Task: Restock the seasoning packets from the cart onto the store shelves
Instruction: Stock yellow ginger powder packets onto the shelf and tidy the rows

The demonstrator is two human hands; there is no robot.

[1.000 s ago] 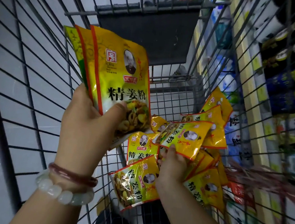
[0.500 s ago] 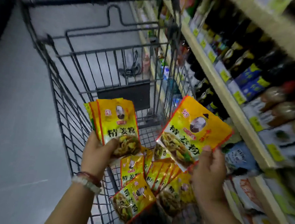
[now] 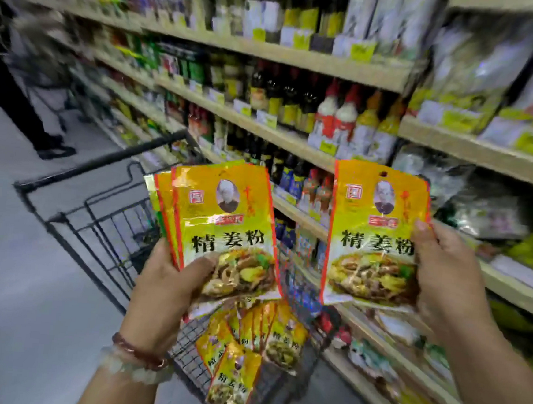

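The left hand (image 3: 169,285) grips a fanned stack of glossy yellow seasoning packets with red edges and black lettering (image 3: 221,227), thumb curled across the front of the top packet and the other fingers hidden behind the stack. The stack stands nearly upright, tilted slightly to the left, above the near end of the black wire shopping cart (image 3: 104,221). Two bead bracelets, one dark red and one pale green (image 3: 138,359), circle the left wrist.

The right hand (image 3: 447,273) pinches a single yellow seasoning packet of the same design (image 3: 374,235) by its right edge, thumb on the front near the lettering, fingers wrapped behind. This packet is held upright to the right of the stack, apart from it, in front of the shelving.

More loose yellow packets (image 3: 254,344) lie in a heap in the near part of the cart basket, below and between the two hands.

On the right, light wooden store shelves (image 3: 295,143) run from near to far. They carry dark bottles with yellow labels (image 3: 286,98), white squeeze bottles with red caps (image 3: 335,118) and soft bagged goods (image 3: 479,68) on the near right, all blurred. At the far left a person's dark trouser legs and shoes (image 3: 41,133) stand on the grey floor (image 3: 13,277).
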